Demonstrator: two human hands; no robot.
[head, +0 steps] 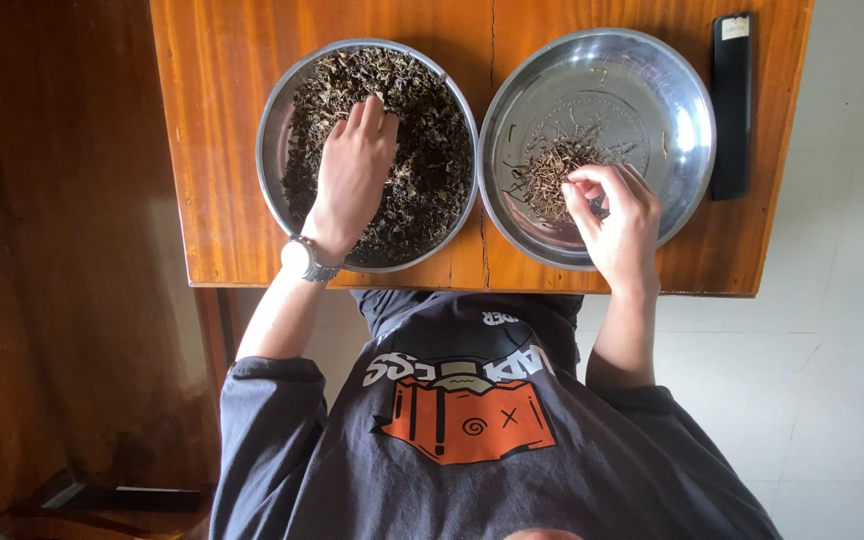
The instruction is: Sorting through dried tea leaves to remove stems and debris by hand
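Note:
Two round steel bowls stand side by side on a wooden table (222, 130). The left bowl (272, 140) is full of dark dried leaves (432, 150). My left hand (352, 170), with a wristwatch on the wrist, lies flat on those leaves, fingers spread a little. The right bowl (687, 130) holds only a small heap of thin brown stems (547, 175). My right hand (617, 220) hovers over that bowl's near edge, thumb and fingertips pinched together just beside the stems; whether a stem is between them I cannot tell.
A long black flat object (731, 105) lies along the table's right edge. A pale tiled floor (842, 330) is to the right of the table, and dark wooden furniture (52, 250) stands to the left.

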